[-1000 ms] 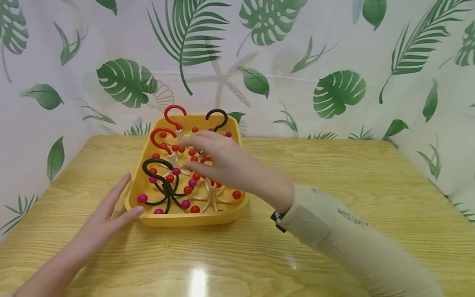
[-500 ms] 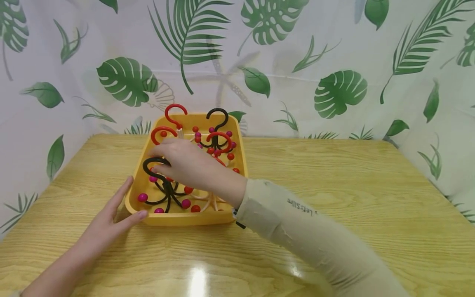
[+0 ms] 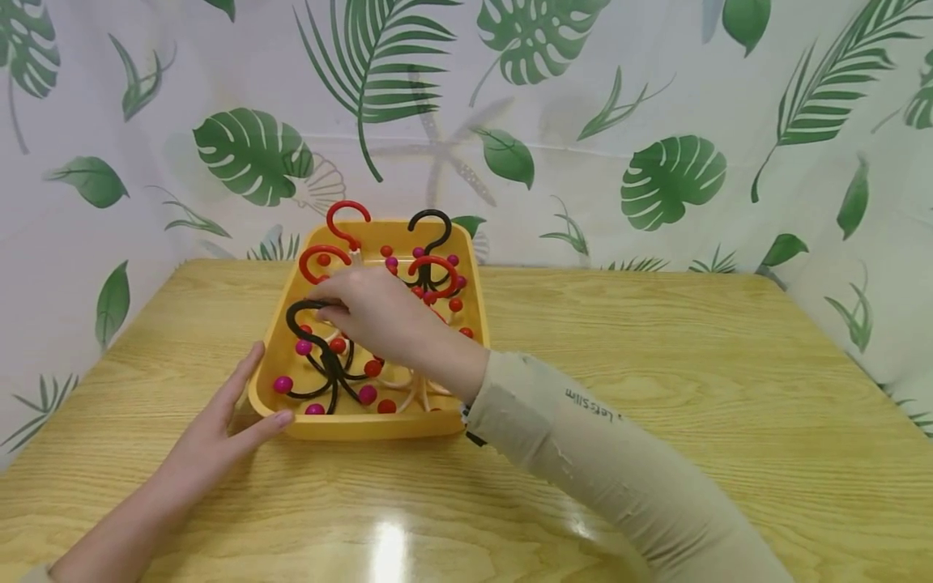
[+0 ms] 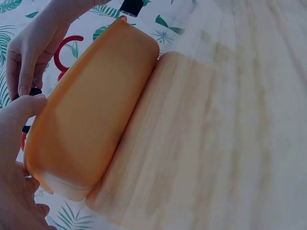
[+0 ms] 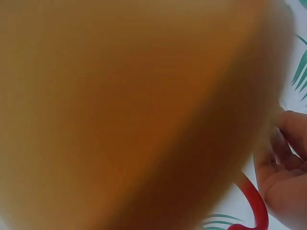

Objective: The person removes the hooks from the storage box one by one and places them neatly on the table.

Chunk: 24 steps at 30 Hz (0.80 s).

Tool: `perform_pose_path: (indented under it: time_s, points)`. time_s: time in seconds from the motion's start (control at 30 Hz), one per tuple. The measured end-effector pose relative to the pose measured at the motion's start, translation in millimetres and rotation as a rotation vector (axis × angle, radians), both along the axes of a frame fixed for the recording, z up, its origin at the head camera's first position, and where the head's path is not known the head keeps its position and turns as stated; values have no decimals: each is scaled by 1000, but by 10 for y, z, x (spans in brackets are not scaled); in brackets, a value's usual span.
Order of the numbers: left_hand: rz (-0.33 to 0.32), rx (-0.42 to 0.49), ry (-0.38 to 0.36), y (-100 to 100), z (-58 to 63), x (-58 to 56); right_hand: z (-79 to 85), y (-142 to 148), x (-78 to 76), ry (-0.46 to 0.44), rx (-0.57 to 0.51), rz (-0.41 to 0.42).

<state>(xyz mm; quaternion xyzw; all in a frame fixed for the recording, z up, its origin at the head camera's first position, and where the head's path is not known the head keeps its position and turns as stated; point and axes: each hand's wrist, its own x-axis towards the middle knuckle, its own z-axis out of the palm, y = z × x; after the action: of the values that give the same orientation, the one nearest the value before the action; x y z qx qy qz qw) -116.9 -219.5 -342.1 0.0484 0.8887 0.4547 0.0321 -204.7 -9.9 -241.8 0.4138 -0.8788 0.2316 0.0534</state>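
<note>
My right hand (image 3: 382,316) pinches the top of a black hook (image 3: 294,320) at the front left of the yellow tray (image 3: 364,427). The hook has a black stem and several curved legs tipped with magenta balls (image 3: 283,385); its legs rest inside the tray. In the left wrist view, the right thumb and fingers meet at the black tip. My left hand (image 3: 211,429) lies at the tray's front left corner, thumb on the front rim and straight index finger along the left side. The tray wall blurs most of the right wrist view.
Other hooks stand in the tray: a red-topped one (image 3: 348,206) at the back left, a black one (image 3: 437,227) at the back right, and a red one (image 3: 446,271) before it. The wooden table (image 3: 656,389) meets a leaf-print cloth (image 3: 568,186) behind.
My right hand has moved left and down from over the tray's middle to the front black hook and grips it. My left hand has moved slightly closer onto the tray's corner.
</note>
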Motion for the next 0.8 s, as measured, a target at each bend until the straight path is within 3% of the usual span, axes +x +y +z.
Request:
perform_pose_path:
  time_s: [0.37,0.6,0.8]
  points:
    - [2,-7,-1,4,-1,9,162,94,48,107,-63,2]
    - [11,-21,-14,-2,-4,6,366,198,75,180,-184,3]
    - [15,-21,-34,7,-1,-4,606,357,111,256,-352,18]
